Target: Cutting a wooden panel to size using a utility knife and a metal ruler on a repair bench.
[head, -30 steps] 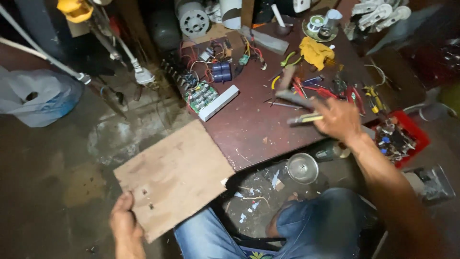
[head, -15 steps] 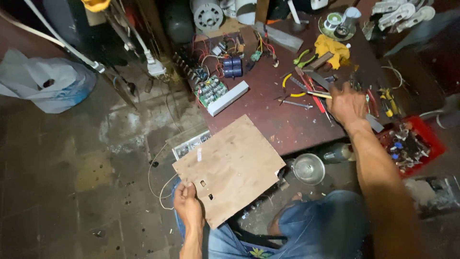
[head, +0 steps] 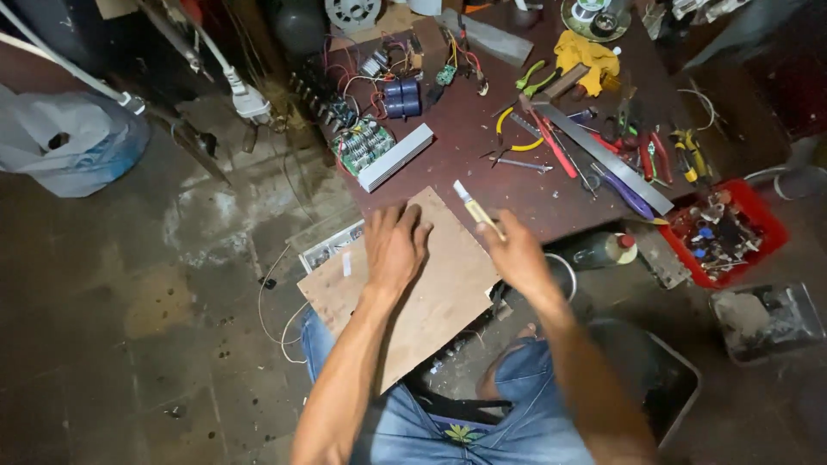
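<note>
A thin brown plywood board (head: pixel 431 288) lies across my lap and the near edge of the dark red table (head: pixel 508 172). My left hand (head: pixel 394 250) rests flat on the board's upper part, fingers spread. My right hand (head: pixel 517 251) hovers at the board's right edge, closed around a slim utility knife (head: pixel 476 207) whose blade end points up and left over the board's corner.
Tools crowd the table: a metal ruler (head: pixel 603 159), pliers (head: pixel 680 155), a circuit board (head: pixel 366 145), blue capacitors (head: pixel 402 97), a yellow cloth (head: pixel 586 52). A red parts tray (head: pixel 758 211) sits right, a dark bottle (head: pixel 594 251) beside my right hand, a plastic bag (head: pixel 69 142) on the floor at left.
The board came from the floor side up onto my lap and the table edge. My left hand shifted from gripping its edge to lying flat on top. My right hand came back from the tools holding the knife.
</note>
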